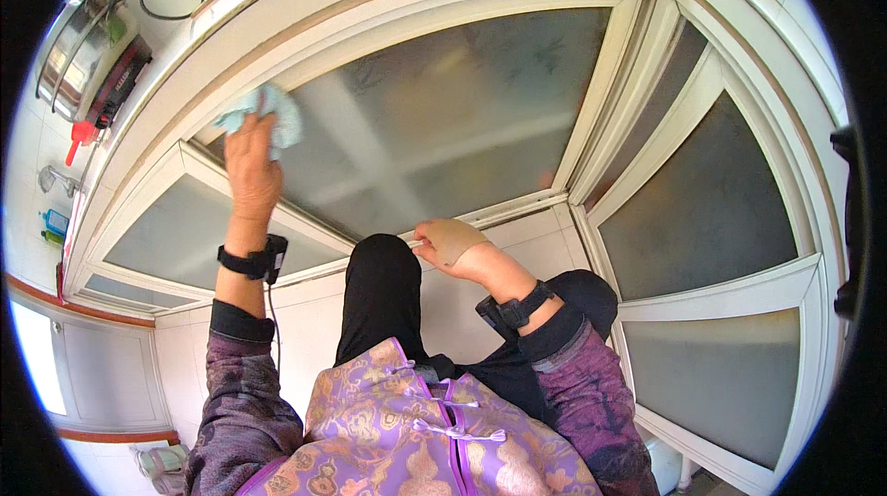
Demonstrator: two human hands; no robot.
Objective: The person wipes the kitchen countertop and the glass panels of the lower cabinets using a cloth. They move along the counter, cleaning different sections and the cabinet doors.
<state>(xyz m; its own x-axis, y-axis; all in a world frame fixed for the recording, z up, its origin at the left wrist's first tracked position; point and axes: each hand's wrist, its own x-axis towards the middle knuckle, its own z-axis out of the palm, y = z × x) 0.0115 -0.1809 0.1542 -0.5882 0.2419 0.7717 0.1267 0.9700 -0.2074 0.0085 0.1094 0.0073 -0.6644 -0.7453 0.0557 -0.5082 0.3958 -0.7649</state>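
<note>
My left hand (251,156) presses a light blue cloth (280,120) against the upper left corner of a white-framed cabinet door. The cloth is bunched and slightly blurred under the fingers. This door's frosted glass panel (443,108) lies straight before me. My right hand (447,243), with a tan patch over its back, is low at the door's bottom rail (499,213), beside my raised knee (381,281). Its fingers are bent at the rail. Whether they grip it is hard to see.
Framed glass doors continue to the left (201,233) and right (700,212). Above, the countertop (166,73) carries a steel pot (76,59), a cable and a red-handled item (82,134). A blue bottle (55,221) stands farther along. Tiled wall (305,316) runs beneath the doors.
</note>
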